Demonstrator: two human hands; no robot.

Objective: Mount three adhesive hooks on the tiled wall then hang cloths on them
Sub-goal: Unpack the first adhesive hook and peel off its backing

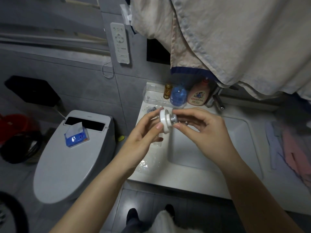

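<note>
- Hook (165, 120), a round white adhesive disc with a short metal peg at its centre, is held up over the left edge of the white washbasin (208, 158), between both hands.
- Left hand (143, 140) grasps the white disc by its rim, thumb on the near edge and fingers curled behind it.
- Right hand (204, 130) pinches the metal peg between thumb and fingertips, its grip closed on that part.
- Clear plastic wrapping (148, 163) lies on the basin's left rim, below the left wrist.
- At the back of the basin stand a small amber bottle (167, 91), a blue transparent bottle (178, 96) and a pink bottle (199, 95), close together beside the faucet (217, 101).
- Pale cloth (227, 37) hangs above the basin, covering the upper right.
- White remote panel (120, 42) is fixed on the grey tiled wall (80, 71).
- Closed toilet (72, 157) to the left carries a blue tissue pack (76, 137) on its lid.
</note>
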